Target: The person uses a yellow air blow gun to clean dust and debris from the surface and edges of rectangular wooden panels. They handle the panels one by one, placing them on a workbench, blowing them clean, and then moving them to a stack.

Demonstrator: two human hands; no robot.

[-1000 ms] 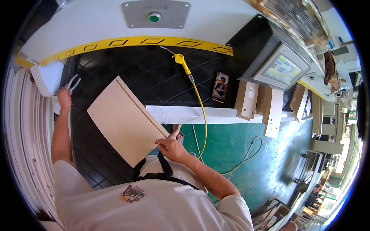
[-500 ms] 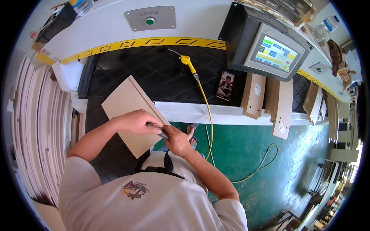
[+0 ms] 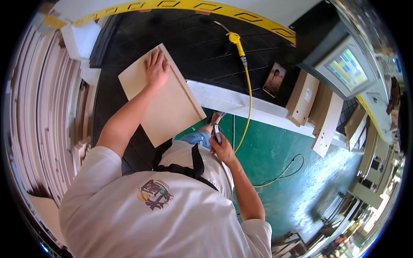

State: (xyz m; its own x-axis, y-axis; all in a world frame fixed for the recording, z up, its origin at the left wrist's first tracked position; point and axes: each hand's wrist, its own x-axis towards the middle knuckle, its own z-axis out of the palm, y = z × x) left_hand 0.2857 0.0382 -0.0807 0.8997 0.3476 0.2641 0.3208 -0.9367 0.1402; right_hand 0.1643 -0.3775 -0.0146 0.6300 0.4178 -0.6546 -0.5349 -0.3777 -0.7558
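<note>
The left hand (image 3: 155,69) lies flat, fingers spread, its grip released, pressing on the far end of a pale board (image 3: 165,101). The board rests tilted on the black tabletop (image 3: 202,47), its near end reaching past the white edge toward the person's body. The right hand (image 3: 221,148) is down by the waist, its grip clenched around a small metal tool (image 3: 216,134). A yellow hose (image 3: 246,92) runs just right of the board; a phone (image 3: 274,79) lies beyond it, and 1 monitor (image 3: 344,69) stands at the right.
</note>
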